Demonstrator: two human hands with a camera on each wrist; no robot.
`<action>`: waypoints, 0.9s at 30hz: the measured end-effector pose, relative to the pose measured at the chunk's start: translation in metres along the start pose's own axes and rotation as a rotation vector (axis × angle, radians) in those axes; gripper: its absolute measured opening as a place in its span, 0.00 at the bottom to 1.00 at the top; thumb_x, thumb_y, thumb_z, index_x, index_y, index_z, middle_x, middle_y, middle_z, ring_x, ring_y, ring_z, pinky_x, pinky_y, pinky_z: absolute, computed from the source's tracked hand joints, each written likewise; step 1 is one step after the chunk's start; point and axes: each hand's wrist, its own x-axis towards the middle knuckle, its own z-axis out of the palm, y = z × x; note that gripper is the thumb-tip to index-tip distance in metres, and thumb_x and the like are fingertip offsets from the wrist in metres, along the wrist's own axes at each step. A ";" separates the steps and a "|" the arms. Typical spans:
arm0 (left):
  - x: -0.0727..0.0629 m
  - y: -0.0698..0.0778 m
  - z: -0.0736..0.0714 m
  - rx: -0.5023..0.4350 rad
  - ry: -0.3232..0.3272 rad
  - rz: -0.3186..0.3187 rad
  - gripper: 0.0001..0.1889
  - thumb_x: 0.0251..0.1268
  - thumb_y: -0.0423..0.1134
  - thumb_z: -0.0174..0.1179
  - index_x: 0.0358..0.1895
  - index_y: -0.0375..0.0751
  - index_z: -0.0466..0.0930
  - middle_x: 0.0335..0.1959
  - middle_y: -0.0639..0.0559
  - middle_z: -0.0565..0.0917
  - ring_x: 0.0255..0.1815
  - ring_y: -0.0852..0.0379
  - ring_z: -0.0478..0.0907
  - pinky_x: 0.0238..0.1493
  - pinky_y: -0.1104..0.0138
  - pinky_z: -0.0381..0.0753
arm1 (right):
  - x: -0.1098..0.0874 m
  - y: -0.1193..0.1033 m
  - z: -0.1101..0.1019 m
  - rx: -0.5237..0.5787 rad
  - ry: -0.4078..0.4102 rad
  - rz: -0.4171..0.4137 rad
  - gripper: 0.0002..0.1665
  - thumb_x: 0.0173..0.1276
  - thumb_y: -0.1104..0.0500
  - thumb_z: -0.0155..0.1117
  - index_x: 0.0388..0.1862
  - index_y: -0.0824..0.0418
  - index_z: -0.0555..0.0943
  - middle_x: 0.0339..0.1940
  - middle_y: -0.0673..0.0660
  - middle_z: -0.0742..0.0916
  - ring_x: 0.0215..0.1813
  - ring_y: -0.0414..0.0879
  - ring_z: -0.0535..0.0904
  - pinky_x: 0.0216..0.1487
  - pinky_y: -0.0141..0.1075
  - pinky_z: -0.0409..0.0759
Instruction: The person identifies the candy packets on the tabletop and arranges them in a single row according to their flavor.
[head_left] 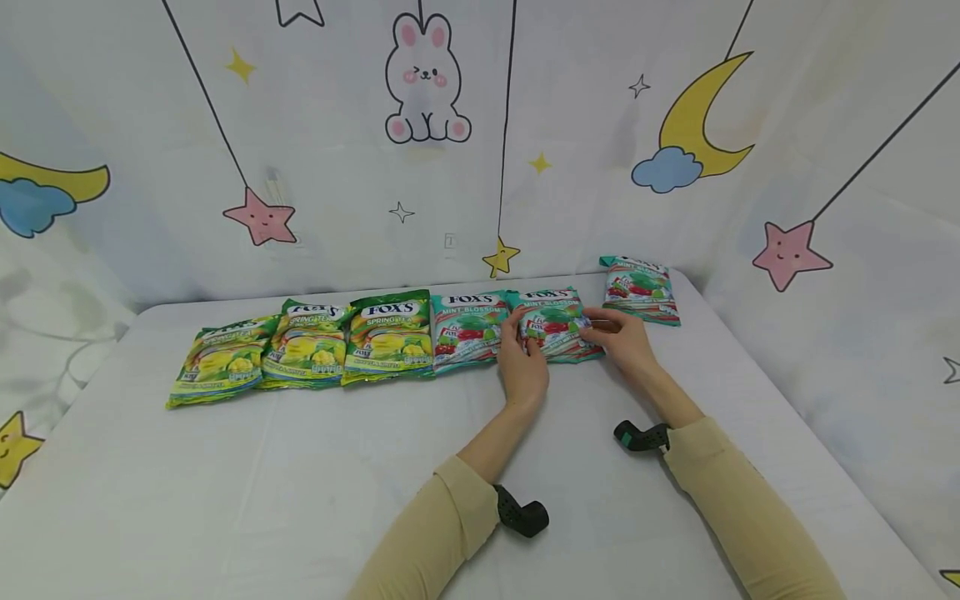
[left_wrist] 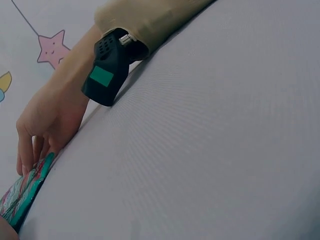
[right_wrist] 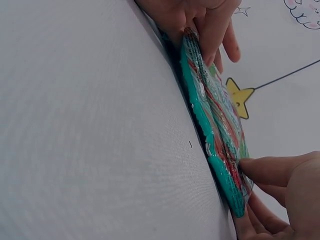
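A teal Fox's Mint Blossom candy bag point(head_left: 553, 329) lies flat on the white table between both hands. My left hand point(head_left: 523, 367) holds its left edge, the thumb on the near side and the fingers reaching up along the side. On the opposite edge, my right hand point(head_left: 626, 337) pinches the bag. The right wrist view shows the right thumb point(right_wrist: 265, 171) on top of the bag point(right_wrist: 215, 110) and fingers under its end, with the left hand point(right_wrist: 200, 20) at the far end. Most of the left hand is out of the left wrist view.
Left of the held bag, another teal bag point(head_left: 468, 332) and three green-yellow Fox's Spring Tea bags point(head_left: 387, 337) form a row. One more teal bag point(head_left: 640, 289) lies at the back right, near the table's far edge. A printed white curtain point(head_left: 337, 150) stands behind.
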 end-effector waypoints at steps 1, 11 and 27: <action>0.000 0.000 0.000 0.003 0.000 -0.001 0.25 0.72 0.19 0.47 0.68 0.41 0.68 0.73 0.53 0.70 0.75 0.59 0.63 0.71 0.65 0.67 | 0.000 0.000 0.000 -0.005 0.000 -0.001 0.30 0.69 0.58 0.67 0.69 0.65 0.74 0.67 0.68 0.78 0.69 0.57 0.71 0.49 0.19 0.74; -0.001 0.000 -0.001 0.051 -0.004 0.012 0.25 0.71 0.19 0.47 0.67 0.42 0.69 0.72 0.54 0.71 0.75 0.59 0.63 0.72 0.64 0.67 | -0.003 -0.001 0.000 -0.019 -0.008 -0.054 0.28 0.69 0.60 0.67 0.66 0.68 0.75 0.66 0.69 0.79 0.67 0.61 0.74 0.48 0.17 0.74; -0.005 0.000 -0.002 0.173 0.026 0.054 0.26 0.70 0.22 0.51 0.67 0.46 0.70 0.70 0.53 0.74 0.73 0.60 0.66 0.70 0.65 0.69 | 0.001 0.008 -0.001 -0.191 0.026 -0.142 0.24 0.70 0.53 0.68 0.60 0.62 0.81 0.60 0.63 0.80 0.63 0.58 0.79 0.51 0.21 0.75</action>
